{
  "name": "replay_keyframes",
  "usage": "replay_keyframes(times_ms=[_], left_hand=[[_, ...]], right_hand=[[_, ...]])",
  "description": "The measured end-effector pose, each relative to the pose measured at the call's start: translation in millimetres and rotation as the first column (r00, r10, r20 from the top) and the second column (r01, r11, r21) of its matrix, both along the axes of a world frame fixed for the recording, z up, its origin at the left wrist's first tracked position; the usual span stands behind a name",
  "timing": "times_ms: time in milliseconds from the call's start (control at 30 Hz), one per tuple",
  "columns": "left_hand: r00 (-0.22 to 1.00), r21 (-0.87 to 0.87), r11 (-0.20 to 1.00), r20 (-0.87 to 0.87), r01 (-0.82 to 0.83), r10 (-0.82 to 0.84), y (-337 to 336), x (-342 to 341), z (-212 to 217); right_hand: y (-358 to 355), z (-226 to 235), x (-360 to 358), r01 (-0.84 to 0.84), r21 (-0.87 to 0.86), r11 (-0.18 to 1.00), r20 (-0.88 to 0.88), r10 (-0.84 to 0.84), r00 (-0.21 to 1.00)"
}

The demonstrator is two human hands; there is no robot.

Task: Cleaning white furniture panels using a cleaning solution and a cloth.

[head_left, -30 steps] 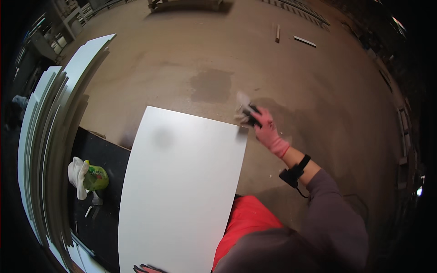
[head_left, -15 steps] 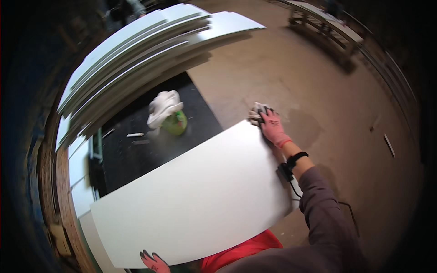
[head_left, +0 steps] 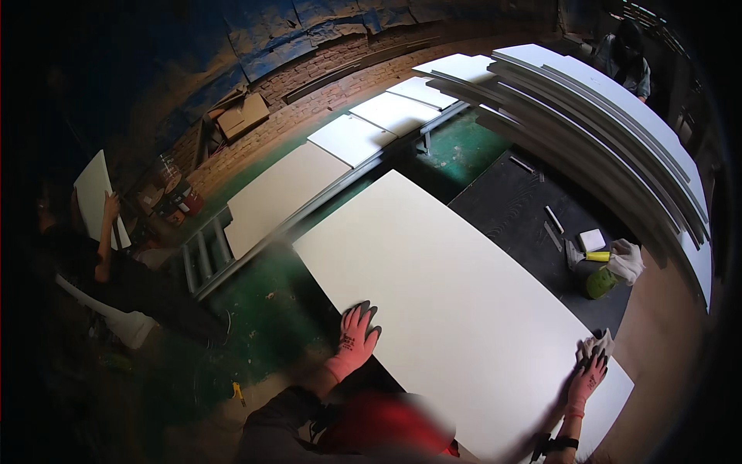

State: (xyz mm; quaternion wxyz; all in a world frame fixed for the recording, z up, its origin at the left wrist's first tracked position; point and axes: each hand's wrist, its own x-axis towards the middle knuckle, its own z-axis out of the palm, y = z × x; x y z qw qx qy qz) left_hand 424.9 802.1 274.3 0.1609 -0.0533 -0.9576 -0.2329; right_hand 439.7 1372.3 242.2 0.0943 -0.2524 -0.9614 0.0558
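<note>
A large white flat panel (head_left: 456, 294) lies in front of me and I hold it by two sides. My left hand (head_left: 354, 340), in a pink glove, grips its near left edge with the fingers spread on top. My right hand (head_left: 587, 371), also in a pink glove, holds the right edge, with a crumpled white cloth (head_left: 599, 342) under the fingers. My red top shows at the lower edge.
A roller conveyor (head_left: 309, 178) carries several white panels at the left. A black mat (head_left: 533, 209) holds a green container (head_left: 599, 282), a white cloth and small tools. White boards (head_left: 618, 131) lean in a stack at the right. A person (head_left: 100, 247) at the left holds a white panel.
My view has swung from the bare brown floor to the conveyor. The panel has turned with me. My left hand now rests on the panel's near edge; my right hand keeps its grip.
</note>
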Motion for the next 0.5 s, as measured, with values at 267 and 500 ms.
replay_keyframes(times_ms=[267, 500], left_hand=[[0.958, 0.13, 0.949, 0.029, -0.286, 0.285, -128, 18, 1], [0.874, 0.272, 0.832, 0.184, -0.484, 0.449, -208, 60, -53]], right_hand=[[-244, 22, -138, -0.36, 0.011, 0.933, -0.001, 0.36, 0.933], [-517, 24, -267, -0.742, -0.039, 0.67, -0.193, 0.723, 0.663]])
